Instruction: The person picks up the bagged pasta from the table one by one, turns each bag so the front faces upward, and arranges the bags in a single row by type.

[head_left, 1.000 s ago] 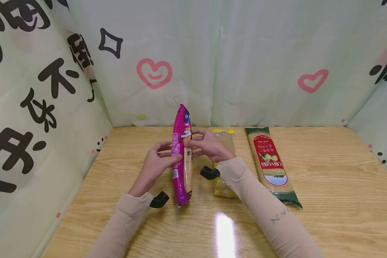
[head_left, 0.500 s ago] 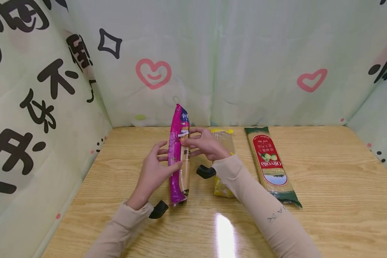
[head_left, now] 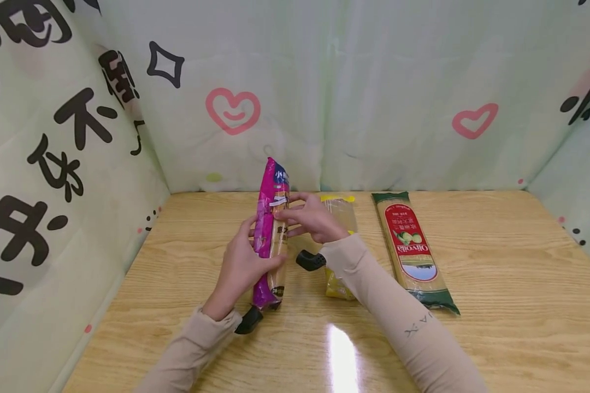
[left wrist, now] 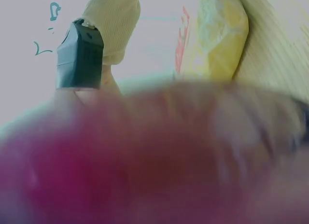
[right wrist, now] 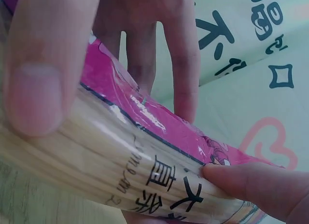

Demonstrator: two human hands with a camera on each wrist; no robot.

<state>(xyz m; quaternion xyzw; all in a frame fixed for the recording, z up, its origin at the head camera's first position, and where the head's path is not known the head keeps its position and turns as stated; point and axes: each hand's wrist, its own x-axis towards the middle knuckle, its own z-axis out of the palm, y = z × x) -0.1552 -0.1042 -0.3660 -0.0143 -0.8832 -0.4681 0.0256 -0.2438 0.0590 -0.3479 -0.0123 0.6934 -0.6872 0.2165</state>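
Note:
In the head view, both hands hold a magenta noodle packet (head_left: 264, 224) that stands steeply tilted over the table. A clear window down its side shows pale dry noodles. My left hand (head_left: 242, 266) grips the lower left part, thumb across the window and fingers behind. My right hand (head_left: 316, 217) pinches the upper right edge between thumb and fingers. The right wrist view shows the packet (right wrist: 133, 105) close up, with the left thumb (right wrist: 38, 96) on the noodle side and the right thumb (right wrist: 256, 183) pressing from the right. In the left wrist view the packet is a blur.
A yellow and clear packet (head_left: 340, 284) lies partly under the right forearm. To its right lies a green-ended Olivoilà spaghetti packet (head_left: 408, 240). The wooden table (head_left: 511, 262) meets a printed cloth backdrop (head_left: 383, 109). Black wrist devices (head_left: 311, 260) sit at both cuffs.
The magenta packet has shifted slightly left and turned so its noodle window faces the camera more. My left thumb has slid across onto the window; the right hand has moved a little left.

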